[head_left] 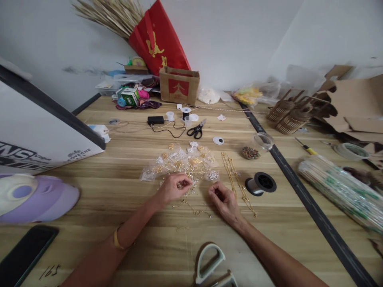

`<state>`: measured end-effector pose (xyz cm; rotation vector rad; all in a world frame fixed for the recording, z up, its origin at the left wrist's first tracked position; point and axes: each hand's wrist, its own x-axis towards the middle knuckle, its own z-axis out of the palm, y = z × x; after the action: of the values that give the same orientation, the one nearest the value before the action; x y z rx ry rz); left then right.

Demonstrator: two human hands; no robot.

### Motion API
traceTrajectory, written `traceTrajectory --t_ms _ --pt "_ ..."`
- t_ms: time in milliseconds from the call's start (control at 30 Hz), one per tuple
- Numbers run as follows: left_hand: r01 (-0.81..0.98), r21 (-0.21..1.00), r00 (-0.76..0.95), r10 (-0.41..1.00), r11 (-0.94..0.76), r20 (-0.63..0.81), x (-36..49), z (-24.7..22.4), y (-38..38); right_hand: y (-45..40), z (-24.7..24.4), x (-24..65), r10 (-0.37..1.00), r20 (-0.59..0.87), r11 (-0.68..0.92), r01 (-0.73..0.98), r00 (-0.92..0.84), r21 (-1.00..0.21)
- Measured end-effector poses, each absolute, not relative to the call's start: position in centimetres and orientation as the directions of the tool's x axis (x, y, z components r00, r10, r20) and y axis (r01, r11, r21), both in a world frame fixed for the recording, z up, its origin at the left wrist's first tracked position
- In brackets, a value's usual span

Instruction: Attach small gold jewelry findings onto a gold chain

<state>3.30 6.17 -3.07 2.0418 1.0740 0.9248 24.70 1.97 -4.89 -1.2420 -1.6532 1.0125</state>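
Note:
My left hand point(175, 186), with a yellow bracelet point(116, 238) on its wrist, is over the near edge of a heap of small gold and silver jewellery parts point(182, 161). Its fingers are pinched together; what they hold is too small to name. My right hand point(223, 199) rests to the right of the heap with curled fingers, their contents hidden. Between and below the hands lies a thin chain with small charms point(196, 212). Gold chains point(231, 175) lie just beyond my right hand, beside a spool of thin wire point(260, 183).
Pliers with pale handles point(209, 265) lie at the near edge. Black scissors point(196, 130) are behind the heap. A jar of beads point(250, 152) stands right of the chains. On the left are a phone point(28, 255), a purple-white device point(38, 198) and a large box point(44, 131).

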Motion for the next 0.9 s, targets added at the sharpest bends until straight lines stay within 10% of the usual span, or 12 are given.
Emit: traceTrajectory --t_ms 900 --pt "0.205 0.962 0.462 0.885 -0.178 0.066 5.6 -4.0 4.6 1.3 -4.4 24.6 0.772 0.506 0.632 0.379 -0.384 -0.676"
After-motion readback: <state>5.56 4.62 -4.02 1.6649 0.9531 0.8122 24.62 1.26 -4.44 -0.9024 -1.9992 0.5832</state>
